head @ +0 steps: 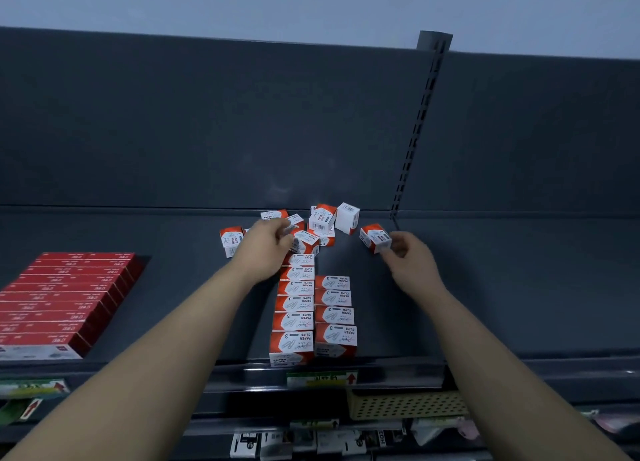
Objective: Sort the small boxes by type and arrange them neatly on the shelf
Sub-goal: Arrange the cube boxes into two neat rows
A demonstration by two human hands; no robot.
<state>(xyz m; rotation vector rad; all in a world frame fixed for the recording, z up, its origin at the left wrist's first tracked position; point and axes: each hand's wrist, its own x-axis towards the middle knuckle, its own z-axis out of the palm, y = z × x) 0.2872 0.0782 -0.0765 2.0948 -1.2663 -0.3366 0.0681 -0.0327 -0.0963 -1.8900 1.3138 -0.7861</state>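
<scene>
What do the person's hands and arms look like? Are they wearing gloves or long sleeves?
No gloves and no sleeves in view. The left hand and right hand are bare, with no rings that I can make out. The left forearm and right forearm are bare too, with no watch or bracelet showing.

On the dark shelf (485,304), the left row (294,303) of paper-clip boxes is longer than the right row (334,313). Behind them lies a jumbled pile (323,220). The left hand (266,242) grips a loose box (306,241) at the pile's near edge. The right hand (410,256) pinches a tilted box (374,238) beside the pile.
</scene>
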